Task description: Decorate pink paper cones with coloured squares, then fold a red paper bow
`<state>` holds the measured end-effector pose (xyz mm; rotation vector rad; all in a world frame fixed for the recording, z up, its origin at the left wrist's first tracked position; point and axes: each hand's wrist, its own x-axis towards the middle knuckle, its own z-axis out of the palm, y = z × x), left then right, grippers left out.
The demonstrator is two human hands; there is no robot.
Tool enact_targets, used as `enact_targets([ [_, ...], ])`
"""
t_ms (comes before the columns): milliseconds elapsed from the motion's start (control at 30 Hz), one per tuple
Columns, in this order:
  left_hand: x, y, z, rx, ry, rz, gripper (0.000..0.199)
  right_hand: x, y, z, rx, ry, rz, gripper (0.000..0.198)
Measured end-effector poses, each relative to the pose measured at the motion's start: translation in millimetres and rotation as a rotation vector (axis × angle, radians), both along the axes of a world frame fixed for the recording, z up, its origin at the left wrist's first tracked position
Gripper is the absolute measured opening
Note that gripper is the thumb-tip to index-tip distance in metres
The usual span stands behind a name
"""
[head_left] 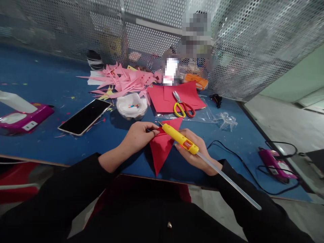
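Between thumb and fingers, my left hand (135, 140) pinches the left edge of a folded red paper piece (163, 146), whose lower end narrows to a point near the table's front edge. A yellow hot glue gun (178, 137) lies across my right hand (194, 152), which is closed around it from below. Its metal nozzle is over the paper's upper part, close to my left thumb; I cannot tell whether it touches. From the gun's rear a long clear glue stick (227, 179) slants down to the right over my sleeve.
Scissors (181, 104) rest on red sheets (157, 99) ahead. Left of them stand a lined bowl (132, 105), a phone (86, 116) and pink paper cutouts (126, 79). A purple power socket (275, 163) and its black cable (235, 155) lie right; another purple unit (25, 118) sits left.
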<state>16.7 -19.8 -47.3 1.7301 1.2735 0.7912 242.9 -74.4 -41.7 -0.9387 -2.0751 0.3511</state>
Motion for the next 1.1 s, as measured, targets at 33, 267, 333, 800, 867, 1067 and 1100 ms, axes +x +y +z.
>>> enact_targets([
  [33, 0, 0, -1.5, -0.022, -0.038, 0.004, 0.029, -1, 0, -1, -0.004, -0.023, -0.005, 0.007],
  [267, 0, -3, 5.9, -0.144, -0.230, 0.078, 0.022, -1, -1, -4, -0.024, -0.132, -0.112, 0.006],
  [333, 1, -5, 8.8, -0.188, -0.271, 0.106, 0.020, -1, -1, -5, -0.013, -0.144, -0.121, 0.008],
  [800, 1, -8, 14.2, -0.238, -0.237, 0.132, 0.020, -1, -3, -5, 0.076, -0.275, -0.129, 0.009],
  [867, 1, -8, 13.5, -0.226, -0.239, 0.124, 0.020, -1, -3, -5, 0.071, -0.280, -0.132, 0.011],
  [1067, 0, -8, 10.0, -0.184, -0.238, 0.095, 0.022, -1, -4, -6, 0.056, -0.279, -0.149, 0.016],
  [1100, 0, -8, 9.8, -0.184, -0.244, 0.092, 0.022, -1, -4, -6, 0.051, -0.280, -0.152, 0.016],
])
